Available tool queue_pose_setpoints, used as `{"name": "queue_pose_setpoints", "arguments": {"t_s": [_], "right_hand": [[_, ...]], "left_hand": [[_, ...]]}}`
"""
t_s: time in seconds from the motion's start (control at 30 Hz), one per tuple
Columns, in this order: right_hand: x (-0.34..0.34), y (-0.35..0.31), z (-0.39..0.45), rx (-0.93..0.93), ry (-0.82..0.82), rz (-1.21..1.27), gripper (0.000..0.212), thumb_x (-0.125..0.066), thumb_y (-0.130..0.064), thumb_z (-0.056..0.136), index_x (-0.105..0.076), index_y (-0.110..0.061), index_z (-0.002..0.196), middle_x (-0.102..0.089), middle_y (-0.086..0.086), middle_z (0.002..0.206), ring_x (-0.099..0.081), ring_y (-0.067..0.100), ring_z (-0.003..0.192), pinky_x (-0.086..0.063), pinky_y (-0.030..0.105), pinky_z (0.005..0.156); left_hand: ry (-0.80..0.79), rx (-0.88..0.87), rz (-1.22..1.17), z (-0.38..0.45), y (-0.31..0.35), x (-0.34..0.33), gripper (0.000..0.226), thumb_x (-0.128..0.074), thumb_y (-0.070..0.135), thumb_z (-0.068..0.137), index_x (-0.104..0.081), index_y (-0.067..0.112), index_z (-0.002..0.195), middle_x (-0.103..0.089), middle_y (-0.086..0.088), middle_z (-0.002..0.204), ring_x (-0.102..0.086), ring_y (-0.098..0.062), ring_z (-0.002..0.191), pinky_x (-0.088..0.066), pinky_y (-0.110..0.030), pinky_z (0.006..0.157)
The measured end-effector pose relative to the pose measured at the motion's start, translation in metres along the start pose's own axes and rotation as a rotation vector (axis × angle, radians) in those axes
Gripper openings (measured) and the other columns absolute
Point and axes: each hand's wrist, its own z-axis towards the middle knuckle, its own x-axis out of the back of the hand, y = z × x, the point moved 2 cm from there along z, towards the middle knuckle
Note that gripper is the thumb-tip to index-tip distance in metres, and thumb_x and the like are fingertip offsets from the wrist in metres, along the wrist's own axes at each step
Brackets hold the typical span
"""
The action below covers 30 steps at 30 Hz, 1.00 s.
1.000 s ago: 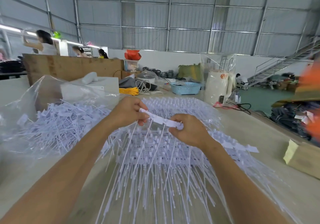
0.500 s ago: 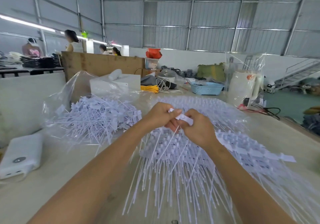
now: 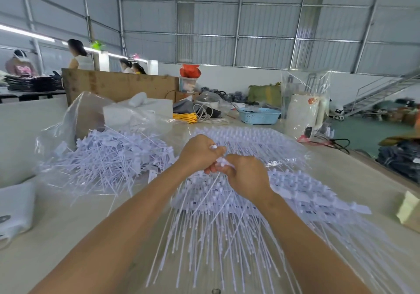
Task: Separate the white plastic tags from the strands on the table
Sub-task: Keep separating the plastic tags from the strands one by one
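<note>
Both hands meet above the middle of the worktop (image 3: 341, 180), knuckles almost touching: the left hand (image 3: 200, 152) is curled into a loose fist with a white tag end (image 3: 213, 146) poking out between its thumb and forefinger, and the right hand (image 3: 246, 175) pinches a small bunch of white tag heads (image 3: 223, 163) just beside it, thin strands (image 3: 213, 184) trailing down from the grip toward the near edge. A second ago the two hands were apart with a flat strip of joined tags stretched between them; now the strip is no longer visible as a strip and the hands have closed together, which I read as the strip being bunched or twisted to break the tags free, though whether any has actually come off is hidden inside the fingers. Beneath the hands, across the centre and right of the worktop, lies the large fan of joined tags and strands (image 3: 227, 225), plainly the bulk of the work left. Toward the left edge sits a loose heap of tags (image 3: 109, 159) on a clear plastic bag (image 3: 79, 116), probably the separated ones. Near the far edge stand a white box (image 3: 145, 111) and a blue basket (image 3: 259, 115).
</note>
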Motion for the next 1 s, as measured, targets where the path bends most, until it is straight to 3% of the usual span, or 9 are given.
{"name": "queue_pose_setpoints", "arguments": {"t_s": [0.13, 0.23, 0.37, 0.57, 0.73, 0.8, 0.87, 0.97, 1.0], "right_hand": [[0.007, -0.01, -0.004, 0.128, 0.043, -0.087, 0.019, -0.049, -0.03, 0.095, -0.058, -0.015, 0.089, -0.067, 0.009, 0.081, -0.062, 0.03, 0.08, -0.035, 0.029, 0.057], [0.02, -0.013, -0.004, 0.149, 0.109, 0.134, 0.018, -0.056, -0.029, 0.092, -0.061, -0.014, 0.083, -0.061, 0.006, 0.063, -0.059, 0.029, 0.065, -0.039, 0.03, 0.055], [0.016, -0.007, -0.001, 0.092, 0.084, 0.252, 0.022, -0.057, -0.036, 0.091, -0.053, -0.018, 0.08, -0.039, -0.009, 0.054, -0.043, 0.021, 0.06, -0.03, 0.03, 0.055], [0.007, 0.015, -0.005, 0.005, 0.112, 0.307, 0.02, -0.06, -0.045, 0.086, -0.058, -0.027, 0.096, -0.056, -0.007, 0.091, -0.054, 0.014, 0.077, -0.039, 0.03, 0.062], [0.002, 0.026, -0.003, -0.121, 0.141, 0.43, 0.032, -0.07, -0.041, 0.078, -0.046, -0.023, 0.089, -0.042, -0.013, 0.076, -0.043, 0.006, 0.063, -0.033, 0.027, 0.055], [0.002, 0.028, -0.003, -0.117, 0.098, 0.529, 0.032, -0.074, -0.031, 0.077, -0.048, -0.018, 0.091, -0.049, -0.004, 0.081, -0.049, 0.015, 0.068, -0.039, 0.029, 0.06], [0.002, 0.031, -0.004, -0.11, -0.018, 0.579, 0.029, -0.072, -0.024, 0.08, -0.051, -0.017, 0.097, -0.058, 0.003, 0.088, -0.056, 0.021, 0.076, -0.046, 0.032, 0.067], [0.005, 0.032, -0.01, -0.035, -0.238, 0.65, 0.004, -0.06, -0.023, 0.091, -0.061, -0.023, 0.094, -0.067, -0.009, 0.085, -0.063, 0.008, 0.082, -0.049, 0.018, 0.073], [0.006, 0.032, -0.012, -0.027, -0.28, 0.679, 0.008, -0.056, -0.023, 0.093, -0.064, -0.025, 0.092, -0.068, -0.01, 0.085, -0.063, 0.003, 0.081, -0.049, 0.017, 0.072]], "left_hand": [[0.233, 0.083, 0.263, 0.009, -0.013, 0.014, 0.038, -0.051, 0.036, 0.096, -0.053, 0.008, 0.07, -0.065, -0.009, 0.067, -0.061, -0.019, 0.059, -0.051, -0.03, 0.063], [0.273, 0.198, -0.216, 0.015, -0.037, 0.037, 0.026, -0.058, 0.027, 0.094, -0.054, 0.003, 0.083, -0.067, -0.015, 0.078, -0.054, -0.006, 0.039, -0.041, -0.018, 0.041], [0.086, 0.164, -0.379, 0.013, -0.036, 0.024, 0.015, -0.059, 0.022, 0.094, -0.061, 0.008, 0.096, -0.068, -0.007, 0.065, -0.053, -0.007, 0.034, -0.033, -0.013, 0.034], [-0.28, 0.096, -0.522, 0.002, -0.007, -0.011, 0.017, -0.05, 0.007, 0.092, -0.064, 0.016, 0.088, -0.053, -0.003, 0.062, -0.045, -0.011, 0.047, -0.029, -0.018, 0.042], [-0.557, 0.172, -0.578, -0.008, 0.003, -0.014, 0.026, -0.047, 0.041, 0.087, -0.06, 0.019, 0.083, -0.063, 0.0, 0.063, -0.052, -0.01, 0.05, -0.033, -0.02, 0.049], [-0.504, 0.13, -0.466, -0.009, 0.003, -0.015, 0.037, -0.05, 0.051, 0.091, -0.061, 0.017, 0.082, -0.064, 0.001, 0.062, -0.054, -0.011, 0.051, -0.038, -0.019, 0.048], [-0.426, -0.006, -0.36, -0.011, 0.003, -0.018, 0.03, -0.059, 0.038, 0.091, -0.058, 0.011, 0.079, -0.063, 0.003, 0.057, -0.054, -0.012, 0.051, -0.039, -0.021, 0.049], [-0.337, -0.098, -0.345, -0.011, 0.004, -0.024, 0.028, -0.059, 0.021, 0.094, -0.057, 0.009, 0.068, -0.061, 0.001, 0.051, -0.054, -0.012, 0.047, -0.041, -0.023, 0.049], [-0.288, -0.094, -0.339, -0.01, 0.004, -0.024, 0.03, -0.058, 0.02, 0.094, -0.057, 0.01, 0.066, -0.061, 0.002, 0.049, -0.053, -0.01, 0.044, -0.042, -0.021, 0.047]]}}
